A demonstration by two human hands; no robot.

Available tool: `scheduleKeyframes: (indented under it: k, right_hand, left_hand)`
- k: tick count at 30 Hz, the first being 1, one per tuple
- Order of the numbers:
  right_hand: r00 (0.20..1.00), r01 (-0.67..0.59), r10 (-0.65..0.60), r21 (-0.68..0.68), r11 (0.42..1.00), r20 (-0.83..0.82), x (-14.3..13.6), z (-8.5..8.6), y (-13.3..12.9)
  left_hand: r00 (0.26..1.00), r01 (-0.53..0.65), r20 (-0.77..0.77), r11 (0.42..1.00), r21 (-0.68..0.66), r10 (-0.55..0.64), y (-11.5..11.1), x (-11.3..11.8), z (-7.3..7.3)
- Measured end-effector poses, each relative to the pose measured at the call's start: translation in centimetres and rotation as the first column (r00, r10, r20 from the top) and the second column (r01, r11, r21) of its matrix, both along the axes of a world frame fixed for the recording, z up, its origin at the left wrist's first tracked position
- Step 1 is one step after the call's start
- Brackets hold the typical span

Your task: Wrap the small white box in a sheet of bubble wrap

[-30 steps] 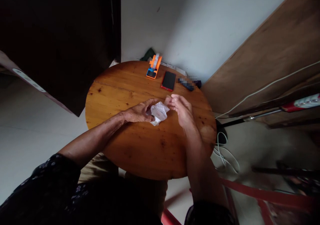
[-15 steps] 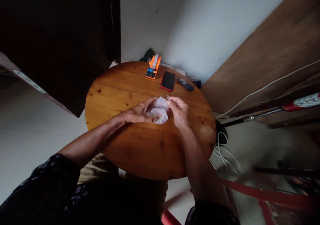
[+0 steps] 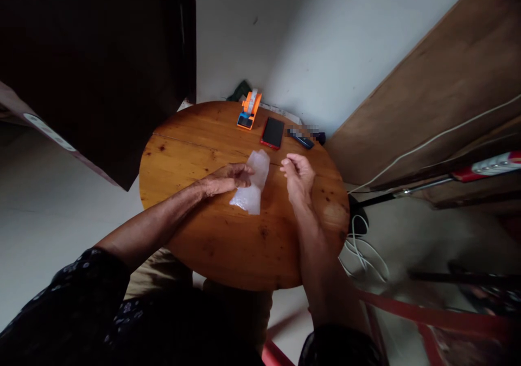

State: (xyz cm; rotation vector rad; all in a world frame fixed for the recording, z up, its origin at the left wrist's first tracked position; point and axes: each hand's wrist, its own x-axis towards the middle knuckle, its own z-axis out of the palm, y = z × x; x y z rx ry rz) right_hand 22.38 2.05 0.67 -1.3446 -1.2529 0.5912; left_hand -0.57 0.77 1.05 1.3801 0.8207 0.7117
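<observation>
A sheet of thin, whitish bubble wrap [image 3: 259, 177] lies spread on the round wooden table [image 3: 195, 225], its lower end crinkled and shiny. My left hand [image 3: 230, 179] is over its left edge, thumb and fingers parted and curved, the tips touching or just above the sheet. To the right of the wrap and apart from it, my right hand [image 3: 300, 177] is raised over the wood. Its thumb and fingertips are pressed together in a pinch, and whatever is between them, if anything, is too small to make out.
Towards the table's far edge stand an orange and blue tape dispenser [image 3: 249, 109], a phone in a red case [image 3: 272, 132] and a dark, slim object [image 3: 301, 138], partly blurred. A white cable [image 3: 366, 246] lies on the floor at right, near a red frame [image 3: 407, 309].
The bubble wrap, bunched between both hands before, now lies opened out on the table. My right hand has drawn off to the right, and my left hand's fingers have loosened.
</observation>
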Motion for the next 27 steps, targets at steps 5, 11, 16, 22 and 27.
scheduleKeyframes:
  k: [5, 11, 16, 22, 27]
  right_hand:
    - [0.965, -0.241, 0.252, -0.128, 0.962, 0.075, -1.7, 1.6, -2.0]
    - [0.915, -0.359, 0.389, -0.227, 0.906, 0.105, -3.2, 1.4, -2.9]
    - [0.929, -0.320, 0.351, -0.227, 0.920, 0.116, -3.2, 1.1, -2.6]
    - [0.987, -0.151, 0.158, -0.142, 0.978, 0.035, -2.6, 0.6, -1.8]
    - [0.954, -0.154, 0.119, -0.113, 0.982, -0.274, -1.9, 0.8, -1.4]
  left_hand:
    - [0.996, -0.032, 0.088, 0.999, -0.025, 0.034, 0.3, 0.2, 0.1]
    - [0.984, 0.002, 0.177, 1.000, -0.017, 0.001, 0.0, 0.2, 0.9]
    - [0.970, 0.025, 0.243, 0.999, -0.034, -0.016, -0.5, 0.3, 1.4]
    - [0.953, -0.158, 0.250, 0.985, -0.063, 0.169, 0.2, 0.2, 0.8]
    - [0.882, -0.434, 0.155, 0.895, -0.102, 0.446, 1.6, -0.2, -0.2]
